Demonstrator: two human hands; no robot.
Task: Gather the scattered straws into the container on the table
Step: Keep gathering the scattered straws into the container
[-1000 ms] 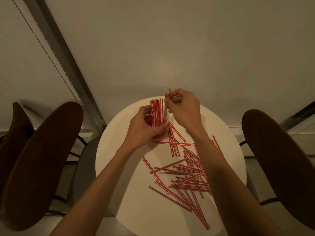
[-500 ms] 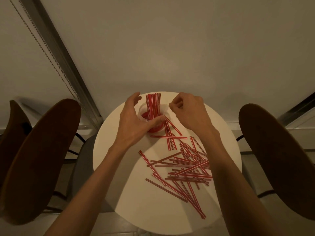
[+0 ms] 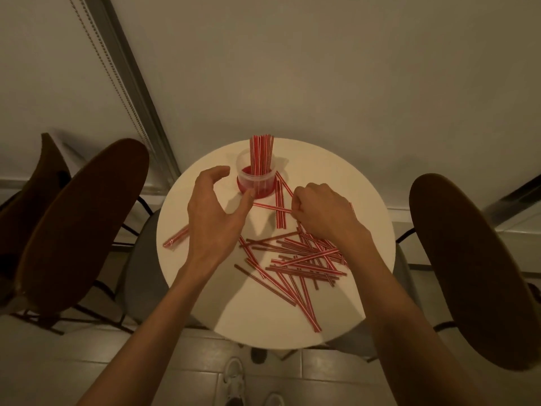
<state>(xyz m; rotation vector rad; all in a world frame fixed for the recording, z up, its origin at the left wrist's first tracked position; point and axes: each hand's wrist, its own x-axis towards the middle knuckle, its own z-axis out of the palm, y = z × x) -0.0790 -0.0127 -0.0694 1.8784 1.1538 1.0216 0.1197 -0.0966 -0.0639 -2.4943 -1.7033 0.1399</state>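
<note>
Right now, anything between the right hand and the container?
Nothing upright. The right hand pinches the end of a straw just right of the container; only flat straws lie between. The left hand is open at its left.

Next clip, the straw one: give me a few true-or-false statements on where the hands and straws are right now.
1. Upright straws stand in the clear container. True.
2. The left hand grips the container. False: it is open beside it, fingers spread.
3. The right hand rests on a chair. False: it is over the round table, pinching the end of a lying straw.
4. A pile of loose straws lies on the table. True.
5. A single straw lies apart near the table's left edge. True.
</note>
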